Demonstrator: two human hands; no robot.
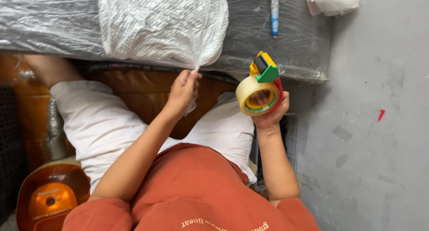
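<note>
While left hand [182, 89] pinches the white foam-wrap bundle's [163, 23] twisted end, right hand [270, 110] beside it grips a tape dispenser [260, 87].

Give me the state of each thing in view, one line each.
Left hand: pinched shut on the gathered neck of the white bag.
White bag: full, lying on the plastic-covered table, neck twisted closed.
Right hand: gripping the tape dispenser, fingers through the roll.
Tape dispenser: held upright, apart from the bag, roll loaded.
Plastic-covered table: wrapped in clear film.
Pen: lying flat.
</note>
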